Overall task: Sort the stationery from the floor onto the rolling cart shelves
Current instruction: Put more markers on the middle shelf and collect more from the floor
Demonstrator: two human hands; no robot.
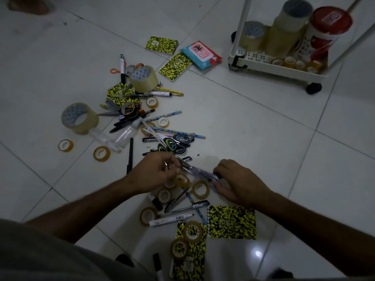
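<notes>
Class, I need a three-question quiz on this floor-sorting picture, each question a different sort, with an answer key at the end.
1. True or false: the rolling cart already carries rolls of tape on its bottom shelf.
2. Multiple choice: the left hand and right hand both hold: A) a marker B) scissors C) a notebook.
3. Fill in: the wet-wipes pack lies on the ____.

Key:
1. True.
2. B, the scissors.
3. Floor.
</notes>
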